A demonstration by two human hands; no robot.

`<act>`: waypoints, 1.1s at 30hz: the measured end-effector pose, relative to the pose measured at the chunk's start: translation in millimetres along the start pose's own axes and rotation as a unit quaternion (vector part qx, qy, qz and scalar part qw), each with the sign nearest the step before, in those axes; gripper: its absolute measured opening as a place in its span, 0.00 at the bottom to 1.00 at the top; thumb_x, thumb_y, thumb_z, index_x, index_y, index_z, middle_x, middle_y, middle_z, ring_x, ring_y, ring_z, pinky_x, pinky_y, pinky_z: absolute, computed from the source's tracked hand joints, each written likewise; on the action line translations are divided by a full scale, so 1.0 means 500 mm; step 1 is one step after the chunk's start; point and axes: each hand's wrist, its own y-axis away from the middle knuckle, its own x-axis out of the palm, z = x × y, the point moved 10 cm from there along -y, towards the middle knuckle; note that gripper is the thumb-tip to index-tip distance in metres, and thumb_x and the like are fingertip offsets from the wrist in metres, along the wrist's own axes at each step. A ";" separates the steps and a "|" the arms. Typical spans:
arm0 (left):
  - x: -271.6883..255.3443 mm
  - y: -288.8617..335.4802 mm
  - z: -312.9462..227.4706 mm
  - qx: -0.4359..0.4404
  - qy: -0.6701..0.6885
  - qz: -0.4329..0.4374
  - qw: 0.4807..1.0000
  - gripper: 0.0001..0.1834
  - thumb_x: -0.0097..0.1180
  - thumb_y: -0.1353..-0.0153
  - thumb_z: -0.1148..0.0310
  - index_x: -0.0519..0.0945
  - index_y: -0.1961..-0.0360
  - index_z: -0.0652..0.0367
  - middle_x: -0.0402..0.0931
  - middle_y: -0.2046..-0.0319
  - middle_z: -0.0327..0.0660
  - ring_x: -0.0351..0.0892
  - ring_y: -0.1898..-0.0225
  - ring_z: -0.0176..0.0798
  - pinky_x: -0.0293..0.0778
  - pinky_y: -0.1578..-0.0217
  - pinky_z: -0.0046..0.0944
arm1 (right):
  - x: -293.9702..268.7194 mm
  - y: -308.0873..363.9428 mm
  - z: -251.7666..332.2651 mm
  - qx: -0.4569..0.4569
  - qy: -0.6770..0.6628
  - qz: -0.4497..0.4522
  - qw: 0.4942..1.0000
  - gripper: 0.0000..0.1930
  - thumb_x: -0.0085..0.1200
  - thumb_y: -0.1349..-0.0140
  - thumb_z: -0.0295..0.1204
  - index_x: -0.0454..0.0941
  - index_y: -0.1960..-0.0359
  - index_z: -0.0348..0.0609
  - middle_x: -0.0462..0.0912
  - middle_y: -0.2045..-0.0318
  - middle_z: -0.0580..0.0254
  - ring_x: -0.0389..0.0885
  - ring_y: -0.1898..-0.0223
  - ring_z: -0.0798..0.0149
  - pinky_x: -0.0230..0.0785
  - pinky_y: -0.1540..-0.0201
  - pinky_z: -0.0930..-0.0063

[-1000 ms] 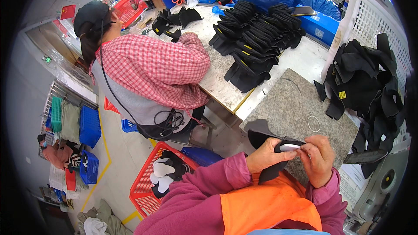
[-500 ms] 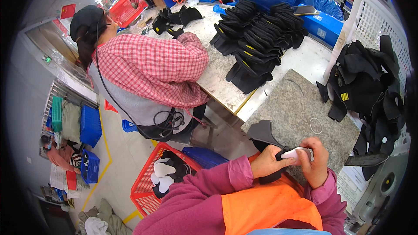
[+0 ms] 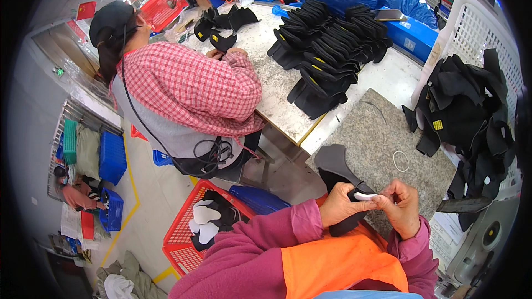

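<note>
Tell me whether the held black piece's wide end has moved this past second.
Yes, slightly: the wide end of the black piece sits farther over the grey slab, toward its far corner.

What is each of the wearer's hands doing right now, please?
Left hand: closed, holding the black piece.
Right hand: closed in a pinch at the end of the white part.

At lower centre, the black fabric piece (image 3: 336, 161) is partly hidden by the left hand (image 3: 340, 205). Light-blue cloth (image 3: 360, 294) is cut off by the lower edge.
</note>
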 end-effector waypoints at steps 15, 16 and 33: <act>0.031 0.024 -0.012 -0.031 -0.030 0.174 0.984 0.13 0.72 0.47 0.66 0.84 0.67 0.63 0.80 0.75 0.30 0.73 0.73 0.19 0.69 0.73 0.25 | 0.010 0.026 0.045 0.002 0.029 0.120 0.992 0.19 0.68 0.48 0.23 0.75 0.56 0.38 0.79 0.71 0.64 0.77 0.70 0.73 0.69 0.67 0.79; 0.035 0.024 -0.015 -0.024 -0.028 0.172 0.984 0.13 0.72 0.48 0.66 0.84 0.67 0.63 0.80 0.75 0.30 0.73 0.73 0.19 0.69 0.74 0.25 | 0.011 0.024 0.053 -0.019 0.092 0.124 0.988 0.21 0.69 0.50 0.23 0.75 0.55 0.38 0.79 0.69 0.63 0.78 0.68 0.71 0.70 0.65 0.78; 0.096 0.058 -0.044 0.201 -0.327 0.294 0.876 0.24 0.60 0.44 0.66 0.74 0.46 0.62 0.76 0.51 0.50 0.77 0.50 0.50 0.76 0.52 0.45 | 0.171 0.087 0.102 -0.348 0.552 0.320 0.688 0.25 0.43 0.34 0.32 0.66 0.34 0.67 0.62 0.30 0.67 0.42 0.24 0.63 0.16 0.30 0.37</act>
